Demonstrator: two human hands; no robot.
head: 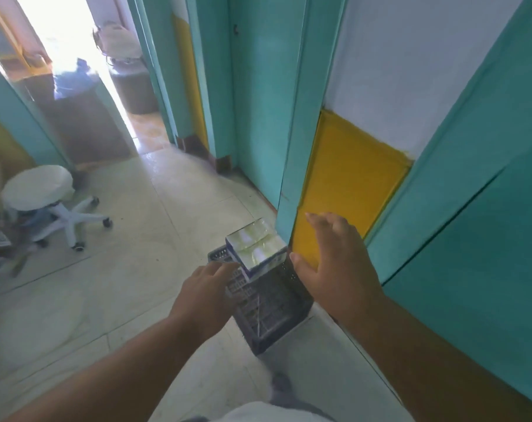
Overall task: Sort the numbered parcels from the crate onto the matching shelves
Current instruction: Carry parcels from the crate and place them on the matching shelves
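A dark perforated plastic crate (266, 312) stands on the tiled floor against a teal and yellow wall. Shiny wrapped parcels (255, 246) with purple sides are stacked in it and rise above its far rim; no numbers are readable. My left hand (205, 295) reaches over the crate's left rim, fingers extended toward the parcels, holding nothing. My right hand (328, 263) hovers just right of the parcels with fingers spread, its thumb close to the top parcel. Whether either hand touches a parcel is unclear. No shelves are in view.
A white swivel stool (44, 197) on castors stands at the left. Teal wall panels (471, 239) run along the right. A doorway (85, 95) at the back left opens to a bright room with dark cabinets. Pale tiled floor (130, 269) spreads left of the crate.
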